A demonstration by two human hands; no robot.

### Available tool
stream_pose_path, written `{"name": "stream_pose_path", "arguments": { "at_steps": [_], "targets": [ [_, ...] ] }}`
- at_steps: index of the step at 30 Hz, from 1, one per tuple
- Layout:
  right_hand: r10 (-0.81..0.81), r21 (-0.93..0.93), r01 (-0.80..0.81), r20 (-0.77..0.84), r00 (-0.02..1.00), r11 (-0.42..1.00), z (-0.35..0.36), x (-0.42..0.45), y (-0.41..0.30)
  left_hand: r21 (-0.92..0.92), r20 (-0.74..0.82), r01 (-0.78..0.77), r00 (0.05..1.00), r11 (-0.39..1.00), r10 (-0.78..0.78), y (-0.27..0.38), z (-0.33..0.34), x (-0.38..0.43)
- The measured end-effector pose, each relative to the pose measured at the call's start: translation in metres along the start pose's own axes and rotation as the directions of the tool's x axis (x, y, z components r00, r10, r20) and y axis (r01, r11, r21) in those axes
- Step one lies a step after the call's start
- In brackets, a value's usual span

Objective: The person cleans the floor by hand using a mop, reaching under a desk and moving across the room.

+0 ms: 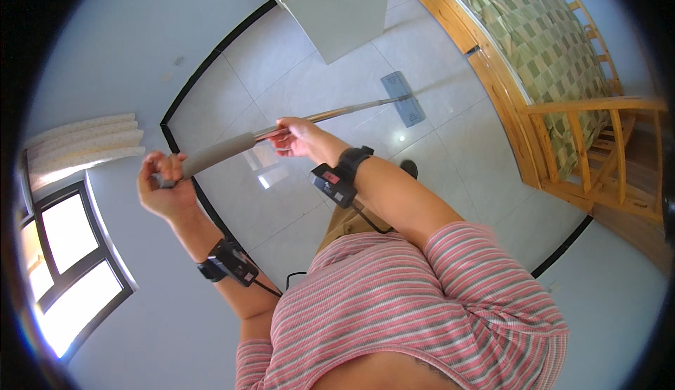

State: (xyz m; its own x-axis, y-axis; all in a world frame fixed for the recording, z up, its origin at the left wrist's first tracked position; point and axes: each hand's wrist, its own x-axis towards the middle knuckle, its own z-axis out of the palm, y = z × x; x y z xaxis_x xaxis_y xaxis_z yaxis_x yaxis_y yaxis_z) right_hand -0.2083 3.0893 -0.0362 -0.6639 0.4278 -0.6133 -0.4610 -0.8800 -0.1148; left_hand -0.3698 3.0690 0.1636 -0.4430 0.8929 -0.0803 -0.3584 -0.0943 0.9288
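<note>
A flat mop slants across the view, its metal pole (337, 111) running from upper right down to a grey foam grip (219, 154) at the left. My left hand (166, 182) is wrapped around the end of that grip. Farther along, my right hand (298, 136) holds the pole just past the grip, thumb on top and fingers curled below. The blue-grey rectangular mop head (402, 108) lies on the pale tiled floor (295, 79) and bears small writing. Both wrists carry strapped black devices with cables.
A wooden bed frame (506, 84) with drawers and a green checked cover (548, 47) stands at right, its slatted rail (575, 150) nearer me. A white cabinet (337, 16) juts in from the top. At left are a wall with black skirting (169, 137) and a window (74, 237).
</note>
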Motion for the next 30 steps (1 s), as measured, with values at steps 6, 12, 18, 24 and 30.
{"name": "stream_pose_path", "arguments": {
  "at_steps": [6, 12, 18, 24, 30],
  "targets": [
    [-0.031, 0.021, 0.033, -0.076, 0.997, 0.999, 0.013, -0.01, 0.021, -0.095, 0.068, 0.039, 0.997, 0.995, -0.033, 0.015, -0.011, -0.014],
    [-0.115, 0.084, 0.128, -0.138, 0.984, 0.988, -0.053, -0.044, 0.02, -0.048, 0.044, 0.078, 0.996, 0.996, -0.076, -0.039, -0.001, -0.042],
    [-0.202, -0.002, 0.204, -0.147, 0.968, 0.979, -0.145, -0.12, 0.019, -0.111, 0.12, 0.16, 0.982, 0.981, -0.147, -0.095, 0.038, -0.133],
    [-0.144, 0.024, 0.147, -0.113, 0.983, 0.989, -0.2, -0.156, 0.031, -0.061, 0.227, 0.292, 0.935, 0.954, -0.272, -0.11, 0.043, -0.188],
    [0.066, 0.071, -0.051, -0.228, 0.971, 0.996, -0.184, -0.161, 0.052, -0.12, 0.224, 0.321, 0.931, 0.939, -0.29, -0.103, 0.009, -0.218]
  ]
}}
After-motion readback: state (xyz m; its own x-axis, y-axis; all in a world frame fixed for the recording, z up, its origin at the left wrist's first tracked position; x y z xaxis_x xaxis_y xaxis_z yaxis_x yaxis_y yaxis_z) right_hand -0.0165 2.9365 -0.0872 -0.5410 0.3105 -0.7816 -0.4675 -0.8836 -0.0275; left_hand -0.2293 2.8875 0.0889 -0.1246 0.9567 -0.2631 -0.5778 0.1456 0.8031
